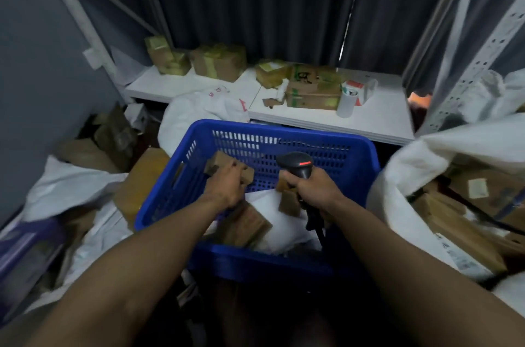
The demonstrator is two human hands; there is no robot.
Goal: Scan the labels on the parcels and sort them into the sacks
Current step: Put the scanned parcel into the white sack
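A blue plastic basket (355, 153) stands in front of me with brown parcels (244, 226) and a white bag inside. My left hand (225, 187) grips a small brown cardboard parcel (220, 163) above the basket's left side. My right hand (312, 187) holds a black barcode scanner (297, 164) by its handle, its head with a red light up over the basket's middle. An open white sack (420, 159) with brown parcels inside stands to the right. Another white sack (65, 184) lies to the left.
A white shelf (377, 116) behind the basket carries several taped cardboard boxes (312, 88) and a white roll (346, 103). A further white sack (199, 110) leans against the shelf front. Boxes (142, 179) are piled on the floor at left. Metal rack posts (477, 54) rise at right.
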